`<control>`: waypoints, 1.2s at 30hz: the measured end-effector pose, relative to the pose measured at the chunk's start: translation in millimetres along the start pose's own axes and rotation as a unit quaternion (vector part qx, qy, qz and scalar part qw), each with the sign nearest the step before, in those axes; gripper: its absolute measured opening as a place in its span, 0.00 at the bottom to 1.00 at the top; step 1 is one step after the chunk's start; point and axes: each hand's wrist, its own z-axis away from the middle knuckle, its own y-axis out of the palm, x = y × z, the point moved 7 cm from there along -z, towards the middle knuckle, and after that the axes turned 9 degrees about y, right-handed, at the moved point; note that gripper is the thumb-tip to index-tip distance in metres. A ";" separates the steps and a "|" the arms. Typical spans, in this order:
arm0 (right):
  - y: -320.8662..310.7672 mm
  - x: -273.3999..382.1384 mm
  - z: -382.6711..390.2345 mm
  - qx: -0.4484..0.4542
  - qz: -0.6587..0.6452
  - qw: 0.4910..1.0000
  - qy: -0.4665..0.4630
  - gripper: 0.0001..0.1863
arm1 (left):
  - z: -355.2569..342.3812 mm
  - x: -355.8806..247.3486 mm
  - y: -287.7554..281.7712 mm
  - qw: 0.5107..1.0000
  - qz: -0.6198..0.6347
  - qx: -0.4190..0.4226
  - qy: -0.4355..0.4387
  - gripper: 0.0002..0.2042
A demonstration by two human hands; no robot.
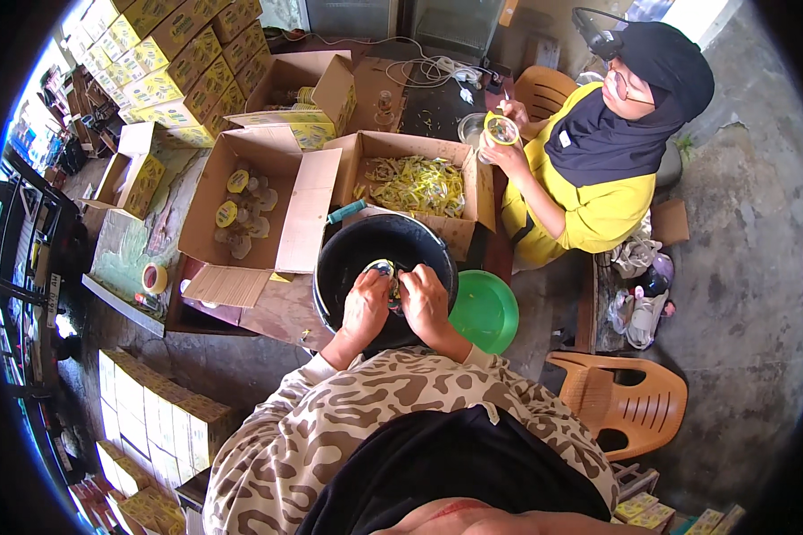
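Note:
Both my hands are over a large black bucket [341, 254], with the wrists crossing its near rim. My left hand [368, 305] and my right hand [425, 303] close from either side on a small plastic cup [381, 267] with a shiny, yellow-edged rim. My fingers cover most of it, and the bucket's bottom is too dark to make out. A green basin [488, 312] stands against the bucket's right side. At its far left rim lies a teal-handled tool [346, 211].
An open carton [281, 169] holds clear cups, some yellow-lidded. Another carton [482, 183] holds yellow plastic strips. At right a co-worker in yellow [611, 209] holds a yellow-rimmed clear cup [502, 131]. Stacked boxes [183, 67] rise far left; an orange chair [625, 401] stands near right.

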 end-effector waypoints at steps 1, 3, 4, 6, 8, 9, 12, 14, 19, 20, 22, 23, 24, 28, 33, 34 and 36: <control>1.9 -1.6 -0.3 0.000 0.010 1.000 0.003 0.08 | 0.7 -5.1 0.9 1.000 0.004 0.007 0.025 0.05; 9.9 -26.3 -6.4 -0.005 -0.010 0.999 0.039 0.06 | 4.6 -21.5 5.6 0.999 0.025 0.023 0.041 0.05; 11.8 -39.6 -7.3 -0.007 -0.020 0.998 0.057 0.05 | 2.8 -28.0 3.5 0.998 0.043 0.003 0.039 0.05; 7.2 -49.4 -7.9 0.012 -0.090 0.991 0.099 0.04 | -1.7 -18.8 -5.1 0.999 0.039 -0.005 0.023 0.04; 0.1 -51.3 -11.8 -0.006 -0.154 0.982 0.108 0.05 | -7.9 -11.9 -11.8 0.998 0.059 -0.027 -0.002 0.02; -4.2 -49.9 -9.3 0.000 -0.169 0.978 0.123 0.06 | -8.1 -11.4 -15.1 0.998 0.055 -0.028 -0.009 0.02; -24.6 -29.8 -0.6 -0.029 -0.159 0.984 0.077 0.07 | -7.7 -11.1 -17.6 0.998 0.051 -0.040 -0.018 0.02; -29.0 -20.8 1.9 -0.034 -0.146 0.988 0.047 0.08 | -7.0 -8.9 -16.4 0.998 0.043 -0.036 -0.024 0.02; -32.1 -2.9 6.5 -0.021 -0.115 0.993 0.005 0.09 | -7.6 -6.9 -14.3 0.999 0.025 -0.023 -0.018 0.02; -31.3 -1.9 6.9 -0.019 -0.108 0.994 0.002 0.09 | -7.9 -9.4 -13.3 0.999 0.025 -0.022 -0.009 0.02; -25.0 -6.2 8.0 -0.010 -0.101 0.995 0.010 0.09 | -7.2 -15.4 -11.4 0.999 0.025 -0.019 0.009 0.02; -21.9 -8.2 8.1 -0.009 -0.099 0.995 0.012 0.09 | -5.8 -14.8 -9.1 0.999 0.027 -0.018 0.010 0.03; -18.7 -9.8 8.2 -0.008 -0.098 0.995 0.015 0.10 | -4.5 -13.3 -8.1 0.999 0.027 -0.014 0.008 0.03; -7.2 -12.4 8.1 -0.004 -0.092 0.995 0.024 0.09 | 0.1 -7.5 -4.6 1.000 0.026 -0.004 0.006 0.03; 2.4 -14.8 5.1 0.004 -0.081 0.996 0.035 0.07 | 1.6 -14.1 -3.6 0.999 0.034 -0.006 0.022 0.03; 3.1 -20.2 2.0 -0.003 -0.086 0.995 0.043 0.05 | 4.2 -20.6 -0.8 0.998 0.048 -0.006 0.034 0.03; 6.1 -37.7 -4.6 -0.019 -0.095 0.994 0.057 0.02 | 6.0 -26.6 5.1 0.997 0.065 0.001 0.049 0.03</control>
